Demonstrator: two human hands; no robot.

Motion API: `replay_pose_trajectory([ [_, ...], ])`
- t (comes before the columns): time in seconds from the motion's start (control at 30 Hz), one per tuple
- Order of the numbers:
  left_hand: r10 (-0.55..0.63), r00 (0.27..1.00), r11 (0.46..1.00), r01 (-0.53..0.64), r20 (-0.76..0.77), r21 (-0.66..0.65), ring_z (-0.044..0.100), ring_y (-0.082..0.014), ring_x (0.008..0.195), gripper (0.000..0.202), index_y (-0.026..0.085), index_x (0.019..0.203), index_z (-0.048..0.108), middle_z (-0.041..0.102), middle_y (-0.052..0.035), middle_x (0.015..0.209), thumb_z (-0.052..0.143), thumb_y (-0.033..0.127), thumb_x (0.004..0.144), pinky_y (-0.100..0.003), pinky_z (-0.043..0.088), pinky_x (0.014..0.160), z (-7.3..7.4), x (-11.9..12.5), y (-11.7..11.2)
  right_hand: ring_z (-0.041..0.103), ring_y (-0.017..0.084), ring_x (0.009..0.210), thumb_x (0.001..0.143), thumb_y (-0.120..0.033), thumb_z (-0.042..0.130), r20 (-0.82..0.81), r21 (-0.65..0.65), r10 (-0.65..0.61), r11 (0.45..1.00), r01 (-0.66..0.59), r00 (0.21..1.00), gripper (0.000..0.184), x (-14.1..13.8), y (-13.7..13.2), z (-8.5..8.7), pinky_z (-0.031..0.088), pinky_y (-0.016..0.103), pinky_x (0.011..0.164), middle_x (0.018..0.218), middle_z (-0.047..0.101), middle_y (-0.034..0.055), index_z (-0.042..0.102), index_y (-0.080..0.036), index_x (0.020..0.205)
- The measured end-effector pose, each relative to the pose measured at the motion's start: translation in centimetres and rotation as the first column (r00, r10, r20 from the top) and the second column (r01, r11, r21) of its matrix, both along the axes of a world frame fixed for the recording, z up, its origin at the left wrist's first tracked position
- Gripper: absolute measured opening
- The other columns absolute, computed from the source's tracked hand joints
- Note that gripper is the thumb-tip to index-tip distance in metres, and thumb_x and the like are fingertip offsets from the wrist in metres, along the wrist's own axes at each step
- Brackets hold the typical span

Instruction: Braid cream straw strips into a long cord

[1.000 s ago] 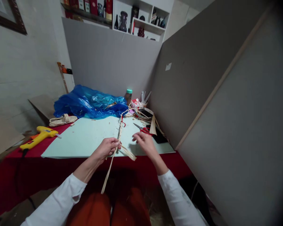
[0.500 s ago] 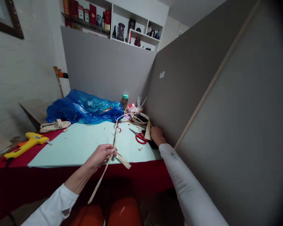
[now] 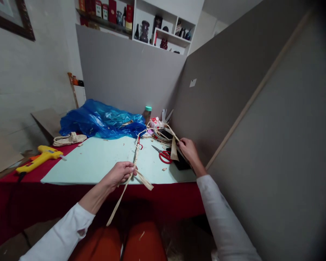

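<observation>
My left hand [image 3: 122, 172] is closed on a braided cord [image 3: 136, 156] of pale, husk-like strips. Loose strip ends [image 3: 145, 181] hang below the fingers, one reaching past the table's front edge. From there the braid runs up over the pale green mat, beside a small red tie [image 3: 141, 145]. To the right, my right hand [image 3: 189, 149] pinches a pale strand [image 3: 174, 132] raised above the table; it seems to join the braid's far part, though clutter hides the link. A wide pale strip [image 3: 174, 150] hangs just left of those fingers, near red-handled scissors [image 3: 165, 156].
A yellow glue gun [image 3: 40, 159] and a woven straw sandal [image 3: 69, 139] lie at left. Blue plastic sheeting [image 3: 103, 119] covers the back. A green-lidded jar [image 3: 148, 113] stands behind the clutter. A grey partition [image 3: 233, 83] borders the right side.
My right hand has risen from low beside the partition and now lifts a pale strand. My left hand keeps its hold on the braid. The view has shifted slightly.
</observation>
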State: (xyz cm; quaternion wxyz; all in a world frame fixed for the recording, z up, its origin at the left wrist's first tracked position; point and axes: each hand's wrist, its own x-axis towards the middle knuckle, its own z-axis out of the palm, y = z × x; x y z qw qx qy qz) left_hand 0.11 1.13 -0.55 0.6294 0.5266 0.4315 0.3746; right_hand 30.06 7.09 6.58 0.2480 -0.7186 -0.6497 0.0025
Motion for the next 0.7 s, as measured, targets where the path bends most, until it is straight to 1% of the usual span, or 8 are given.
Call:
replay_pose_trajectory([
  [0.07, 0.003, 1.0, 1.0, -0.003, 0.018, -0.012, 0.021, 0.0005, 0.038, 0.022, 0.008, 0.074, 0.059, 0.048, 0.0037, 0.053, 0.065, 0.029, 0.072, -0.018, 0.008, 0.04, 0.0, 0.0, 0.0, 0.063, 0.014, 0.073, 0.09, -0.027, 0.037, -0.228, -0.008, 0.176, 0.983, -0.183, 0.958, 0.027, -1.1, -2.2, -0.7, 0.045, 0.022, 0.064, 0.084, 0.068, 0.0073, 0.062, -0.015, 0.092],
  [0.13, 0.015, 0.999, 1.0, -0.015, 0.034, -0.012, 0.022, 0.0011, 0.038, 0.019, 0.008, 0.074, 0.059, 0.053, 0.0007, 0.057, 0.064, 0.026, 0.072, -0.017, 0.008, 0.039, 0.1, 0.0, 0.0, 0.051, 0.009, 0.054, 0.086, -0.035, 0.045, -0.624, 0.039, 0.327, 0.92, -0.39, 0.71, 0.024, -2.7, -4.5, -2.0, 0.039, 0.02, 0.05, 0.072, 0.061, 0.0023, 0.058, -0.015, 0.089],
  [0.2, 0.027, 0.998, 1.0, -0.026, 0.055, -0.017, 0.024, 0.0016, 0.038, 0.016, 0.007, 0.075, 0.059, 0.059, -0.0032, 0.064, 0.064, 0.022, 0.072, -0.016, 0.01, 0.039, 0.3, 0.1, -0.2, 0.031, 0.004, 0.043, 0.079, -0.042, 0.056, -0.826, 0.065, 0.336, 0.853, -0.517, 0.452, 0.027, -4.7, -6.6, -3.3, 0.024, 0.018, 0.04, 0.065, 0.05, -0.0036, 0.057, -0.016, 0.087],
  [0.27, 0.04, 0.996, 0.999, -0.038, 0.076, -0.026, 0.027, 0.0017, 0.038, 0.013, 0.007, 0.076, 0.059, 0.062, -0.0057, 0.068, 0.063, 0.019, 0.072, -0.016, 0.011, 0.038, 0.4, 0.2, -0.3, 0.019, 0.004, 0.041, 0.079, -0.046, 0.058, -0.887, 0.039, 0.294, 0.816, -0.576, 0.355, 0.03, -6.8, -8.3, -4.5, 0.014, 0.018, 0.039, 0.055, 0.035, -0.0085, 0.058, -0.017, 0.084],
  [0.33, 0.053, 0.994, 0.998, -0.051, 0.092, -0.022, 0.026, 0.0017, 0.037, 0.01, 0.008, 0.076, 0.059, 0.063, -0.006, 0.067, 0.062, 0.016, 0.072, -0.016, 0.012, 0.037, 0.5, 0.2, -0.4, 0.016, 0.005, 0.041, 0.08, -0.048, 0.057, -0.886, 0.017, 0.287, 0.806, -0.592, 0.365, 0.032, -8.7, -9.3, -5.4, 0.012, 0.02, 0.039, 0.049, 0.024, -0.0102, 0.059, -0.017, 0.079],
  [0.4, 0.06, 0.992, 0.998, -0.06, 0.112, -0.003, 0.025, 0.0017, 0.036, 0.006, 0.008, 0.075, 0.059, 0.062, -0.0047, 0.064, 0.06, 0.012, 0.071, -0.016, 0.011, 0.037, 0.4, 0.2, -0.4, 0.019, 0.006, 0.04, 0.081, -0.048, 0.056, -0.855, 0.008, 0.311, 0.809, -0.588, 0.416, 0.033, -9.9, -9.7, -6.0, 0.015, 0.02, 0.039, 0.045, 0.024, -0.0098, 0.06, -0.016, 0.074],
  [0.57, 0.032, 0.988, 0.999, -0.033, 0.152, 0.005, 0.028, 0.0013, 0.037, 0.011, 0.008, 0.082, 0.061, 0.062, -0.0035, 0.067, 0.059, 0.01, 0.071, -0.016, 0.011, 0.037, -0.1, -0.1, -0.3, 0.035, 0.007, 0.039, 0.086, -0.041, 0.049, -0.751, -0.027, 0.367, 0.813, -0.581, 0.548, 0.027, -11.0, -9.6, -6.9, 0.027, 0.02, 0.042, 0.049, 0.051, -0.0042, 0.056, -0.017, 0.076],
  [0.7, 0.053, 0.984, 0.999, -0.05, 0.171, -0.022, 0.024, 0.002, 0.036, 0.013, 0.009, 0.083, 0.061, 0.06, -0.001, 0.062, 0.063, 0.01, 0.07, -0.016, 0.009, 0.037, -0.1, 0.0, -0.3, 0.044, 0.009, 0.039, 0.088, -0.034, 0.044, -0.596, -0.047, 0.379, 0.863, -0.502, 0.708, 0.021, -11.2, -10.4, -6.8, 0.034, 0.021, 0.046, 0.049, 0.057, -0.0028, 0.052, -0.019, 0.075],
])
